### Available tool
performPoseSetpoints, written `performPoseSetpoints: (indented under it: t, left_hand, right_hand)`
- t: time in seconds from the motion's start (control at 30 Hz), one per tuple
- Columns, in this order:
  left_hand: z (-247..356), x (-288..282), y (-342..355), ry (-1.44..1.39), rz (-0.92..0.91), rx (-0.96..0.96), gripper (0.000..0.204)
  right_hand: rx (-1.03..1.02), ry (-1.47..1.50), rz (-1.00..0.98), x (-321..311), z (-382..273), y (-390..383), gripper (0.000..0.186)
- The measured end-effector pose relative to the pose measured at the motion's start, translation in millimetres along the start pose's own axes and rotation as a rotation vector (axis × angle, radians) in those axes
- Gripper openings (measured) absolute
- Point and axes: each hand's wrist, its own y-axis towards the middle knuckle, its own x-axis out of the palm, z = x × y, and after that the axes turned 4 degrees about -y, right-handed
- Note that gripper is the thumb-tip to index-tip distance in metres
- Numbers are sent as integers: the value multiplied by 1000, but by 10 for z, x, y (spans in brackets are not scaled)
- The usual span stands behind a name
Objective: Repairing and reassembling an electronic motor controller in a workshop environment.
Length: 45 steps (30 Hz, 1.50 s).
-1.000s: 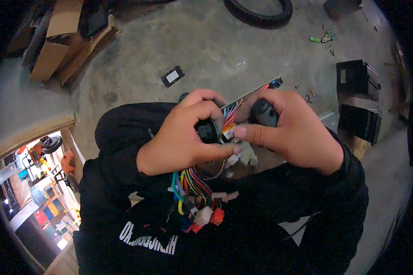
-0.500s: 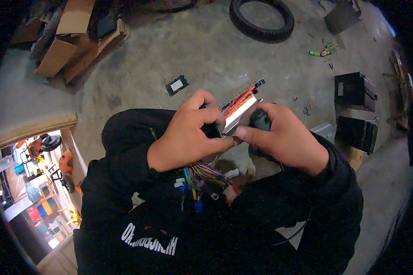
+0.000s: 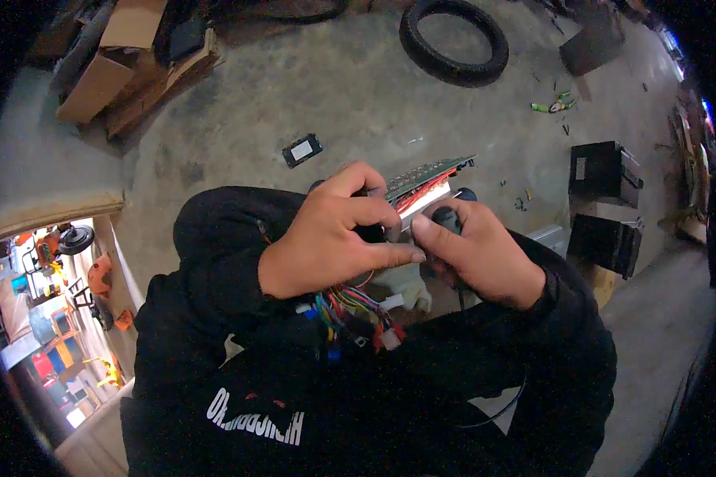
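A green circuit board (image 3: 429, 172) with red and orange wires along its underside sticks out beyond my fingers, with a pale metal plate below it. My left hand (image 3: 326, 230) is closed at the near left end of this board assembly, thumb and fingers bent in a pinch. Between the thumb and curled fingers of my right hand (image 3: 485, 246) is a dark grey rounded handle (image 3: 447, 219); its lower end is hidden. The fingertips of both hands almost meet. Under them hangs a bundle of coloured wires (image 3: 346, 302) ending in white, blue and red connectors (image 3: 390, 338).
On the concrete floor ahead lie a small black box with a white label (image 3: 302, 150), a tyre (image 3: 416, 49) and green-handled pliers (image 3: 561, 103). Two black batteries (image 3: 601, 171) stand at the right. Cardboard (image 3: 95, 87) is piled at the far left, above a doorway.
The board has tipped, so more of its green face shows. My right hand has shifted slightly left and down, still around the dark handle. My left hand keeps its grip.
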Motion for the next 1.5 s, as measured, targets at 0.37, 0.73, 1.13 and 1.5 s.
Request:
performPoseSetpoints:
  t: [0.37, 0.73, 1.13, 1.5]
  left_hand:
    - [-36, 90, 77, 137, 103, 12, 32]
    - [-1, 29, 89, 174, 81, 45, 25]
    - [-20, 7, 155, 54, 116, 23, 17]
    - [-101, 43, 93, 9, 177, -67, 15]
  right_hand:
    - [-22, 147, 152, 86, 61, 87, 31]
    - [-76, 60, 252, 54, 138, 150, 35]
    - [-359, 438, 513, -305, -29, 137, 48]
    - [-459, 703, 646, -249, -192, 152, 40]
